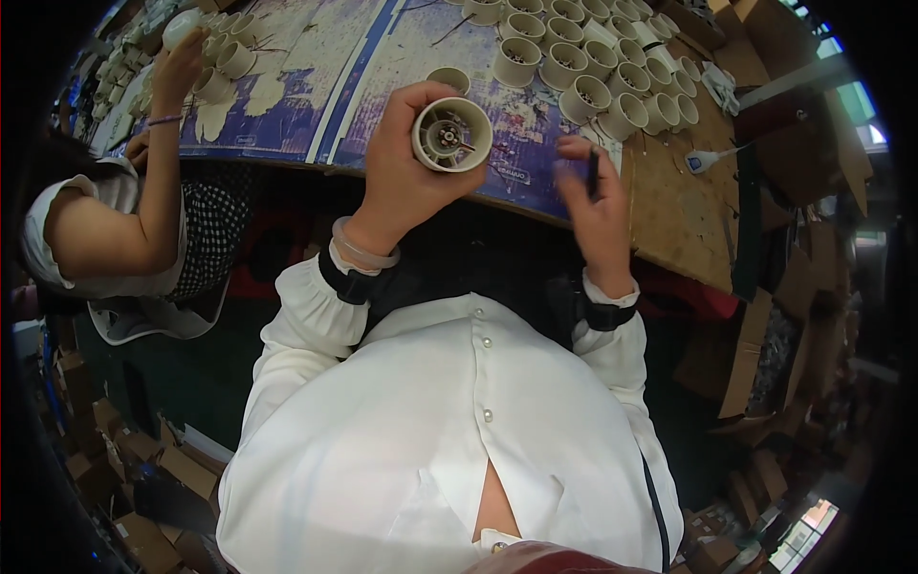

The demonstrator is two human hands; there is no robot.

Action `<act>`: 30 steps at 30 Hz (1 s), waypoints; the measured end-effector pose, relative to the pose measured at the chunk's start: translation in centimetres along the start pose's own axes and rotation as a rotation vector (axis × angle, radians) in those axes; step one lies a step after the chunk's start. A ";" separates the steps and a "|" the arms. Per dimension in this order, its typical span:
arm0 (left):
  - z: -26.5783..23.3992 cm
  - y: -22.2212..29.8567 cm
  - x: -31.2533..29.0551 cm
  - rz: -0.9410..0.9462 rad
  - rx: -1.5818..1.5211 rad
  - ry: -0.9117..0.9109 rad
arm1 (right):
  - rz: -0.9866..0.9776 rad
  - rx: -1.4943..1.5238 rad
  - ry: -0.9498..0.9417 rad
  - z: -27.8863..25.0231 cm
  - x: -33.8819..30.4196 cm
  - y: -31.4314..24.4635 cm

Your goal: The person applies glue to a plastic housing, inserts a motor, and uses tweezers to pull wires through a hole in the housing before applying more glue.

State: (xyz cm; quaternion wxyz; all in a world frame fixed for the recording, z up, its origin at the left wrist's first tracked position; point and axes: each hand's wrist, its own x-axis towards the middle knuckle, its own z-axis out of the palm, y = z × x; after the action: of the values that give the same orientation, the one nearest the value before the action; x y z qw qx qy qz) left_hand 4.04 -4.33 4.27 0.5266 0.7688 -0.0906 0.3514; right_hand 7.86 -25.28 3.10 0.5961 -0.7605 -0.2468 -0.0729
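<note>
My left hand (394,182) is wrapped round a white cylindrical cup-shaped housing (472,120) just above the table's near edge. The housing's mouth is turned up, and a round metallic part with a thin reddish wire shows inside it. Off to its right, my right hand (598,210) is raised with a dark slim object (594,170) between its fingers. Motion smears the fingertips, so the kind of that object does not show. Another white housing (448,78) stands on the table directly behind the one I hold.
Many white housings (564,65) crowd the table's far right. A small white bottle with a thin nozzle (703,161) lies on the brown board (684,206) at right. To the left, a co-worker's hand (180,62) holds a white rounded piece. Cardboard boxes (751,349) stand beyond the table.
</note>
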 end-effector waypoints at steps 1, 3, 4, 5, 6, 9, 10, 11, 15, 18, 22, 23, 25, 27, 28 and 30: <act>0.0 0.0 0.0 0.023 0.028 -0.023 | 0.145 0.219 -0.001 -0.7 0.2 0.7; 0.3 0.0 -0.2 0.021 0.015 -0.027 | 0.162 0.254 0.023 -1.4 0.1 1.6; 0.4 0.0 -0.2 0.018 0.005 -0.030 | 0.179 0.293 0.046 -1.7 0.0 2.0; 0.4 0.0 -0.3 0.015 -0.002 -0.032 | 0.195 0.333 0.067 -1.8 -0.1 2.4; 0.3 0.0 -0.3 0.015 -0.002 -0.031 | 0.195 0.332 0.066 -1.9 -0.3 2.7; 0.2 0.0 -0.4 -0.037 -0.035 -0.112 | 0.176 0.078 0.109 -2.3 -1.2 3.2; 0.1 -0.1 -0.5 -0.040 -0.034 -0.110 | 0.177 0.079 0.105 -2.7 -1.4 3.1; 0.0 -0.1 -0.6 -0.046 -0.032 -0.110 | 0.130 -0.077 0.081 -3.3 -1.6 2.9; 0.1 -0.5 -0.8 -0.049 -0.013 -0.124 | 0.100 -0.288 0.075 -4.3 -1.7 1.5; 0.5 -0.4 -0.8 -0.028 0.006 -0.167 | 0.244 -0.093 0.182 -4.2 -1.1 -0.7; 0.9 0.4 -0.5 -0.029 -0.021 -0.187 | -0.092 0.311 0.216 -2.1 0.3 -4.7; 0.9 0.4 -0.6 -0.058 -0.039 -0.186 | -0.158 0.301 0.155 -1.3 0.6 -5.0; 0.8 0.5 -0.8 -0.117 -0.075 -0.182 | -0.288 0.281 0.031 -0.2 1.0 -5.4; 0.8 0.5 -0.8 -0.116 -0.081 -0.180 | -0.307 0.218 0.032 0.4 1.2 -5.0; 0.7 0.5 -0.8 -0.113 -0.087 -0.179 | -0.325 0.153 0.033 0.7 1.3 -4.8; 0.6 0.4 -0.9 -0.112 -0.092 -0.176 | -0.342 0.090 0.033 1.0 1.4 -4.7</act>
State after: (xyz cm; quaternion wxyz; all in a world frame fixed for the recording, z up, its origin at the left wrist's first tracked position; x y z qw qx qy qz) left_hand 3.46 -5.28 3.92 0.5702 0.7755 -0.1094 0.2481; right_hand 6.67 -23.18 7.50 0.6123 -0.6787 -0.3660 -0.1747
